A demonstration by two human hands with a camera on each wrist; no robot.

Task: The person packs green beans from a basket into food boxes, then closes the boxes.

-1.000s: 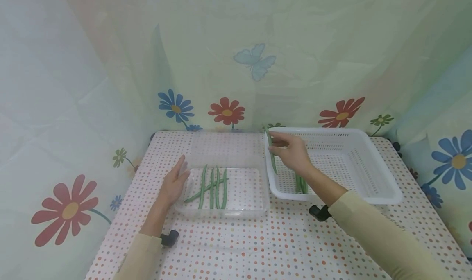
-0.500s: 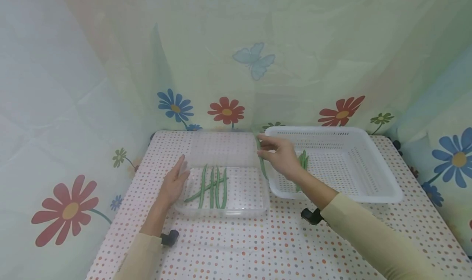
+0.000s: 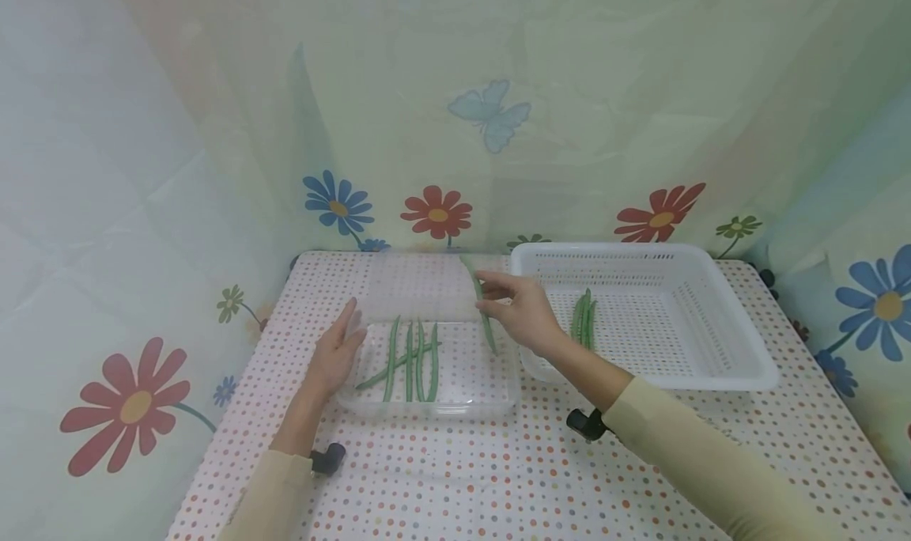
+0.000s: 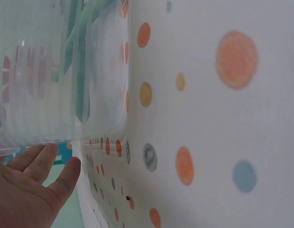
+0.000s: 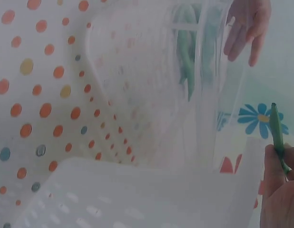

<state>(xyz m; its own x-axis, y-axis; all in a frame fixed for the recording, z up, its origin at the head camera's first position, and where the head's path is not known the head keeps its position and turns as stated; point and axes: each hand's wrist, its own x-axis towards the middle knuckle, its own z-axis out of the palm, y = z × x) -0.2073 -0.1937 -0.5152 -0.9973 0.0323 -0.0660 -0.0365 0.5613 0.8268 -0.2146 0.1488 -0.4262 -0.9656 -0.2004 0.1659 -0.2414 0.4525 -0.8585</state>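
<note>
Nearest, a table [image 3: 455, 478] under a dotted cloth, white with orange, red, yellow and blue-grey spots. Reaching in over its near part, a pale left sleeve [image 3: 266, 497] and, from the near right, a pale right sleeve [image 3: 712, 462], with a small black device at the left wrist [image 3: 327, 459] and another at the right wrist [image 3: 587, 424]. A little farther, left of centre, a clear container [image 3: 427, 409], flat on the cloth. Inside, in its left and middle parts, five green beans [image 3: 409, 363]: four roughly side by side, pointing near to far, and one aslant across them. Along the container's left wall, the left hand [image 3: 338, 355], released, fingers extended and thumb apart; cannot tell whether touching the wall or just beside it. Above the container's right part, the right hand [image 3: 523, 312], pinching a single green bean [image 3: 488, 330] between thumb and fingers, tilted, with its far end to the left. Just right of the container, a white basket [image 3: 712, 384], slotted walls and grid floor, with a small bunch of beans [image 3: 584, 323] near its left side. Beyond the container, a translucent panel [image 3: 420, 288]; hard to tell how joined. Farthest, a pale backdrop [image 3: 398, 90] with red flowers [image 3: 436, 215], blue flowers [image 3: 338, 207] and, higher up, a light-blue butterfly [image 3: 491, 115].
</note>
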